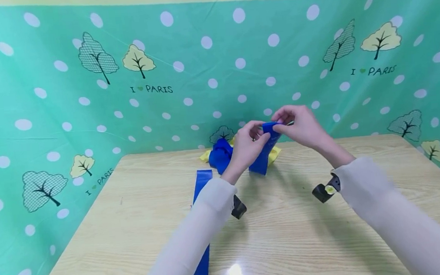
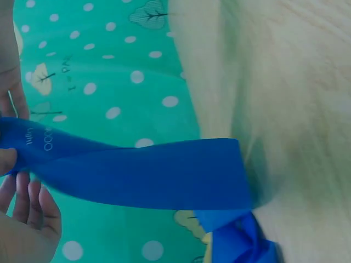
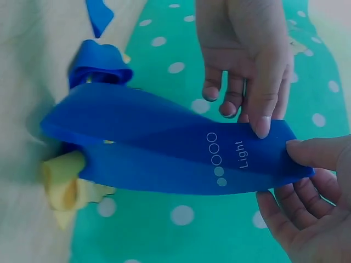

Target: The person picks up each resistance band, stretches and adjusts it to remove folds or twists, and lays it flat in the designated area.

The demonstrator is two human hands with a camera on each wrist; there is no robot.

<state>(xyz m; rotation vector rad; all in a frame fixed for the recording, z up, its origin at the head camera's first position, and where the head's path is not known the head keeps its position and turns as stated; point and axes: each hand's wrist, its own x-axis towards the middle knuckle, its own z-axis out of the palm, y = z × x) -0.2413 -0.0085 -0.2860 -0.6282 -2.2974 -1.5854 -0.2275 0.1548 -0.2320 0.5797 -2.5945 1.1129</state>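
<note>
A blue resistance loop band (image 1: 260,159) hangs from both hands above the far part of the table. My left hand (image 1: 246,144) pinches its top edge between thumb and fingers. Beside it my right hand (image 1: 300,125) pinches the same end, thumb on the front face. The word "Light" and a row of small circles are printed near the held end, clearest on the band (image 3: 164,148) in the right wrist view. Behind the hands, a crumpled blue band (image 1: 220,156) lies with crumpled yellow material (image 1: 273,154), partly hidden.
Another flat blue band (image 1: 200,268) lies lengthwise on the wooden table (image 1: 292,244), partly under the left forearm. A green dotted cloth (image 1: 214,68) hangs behind the table. Black cameras are strapped at the left wrist (image 1: 239,207) and right wrist (image 1: 323,193).
</note>
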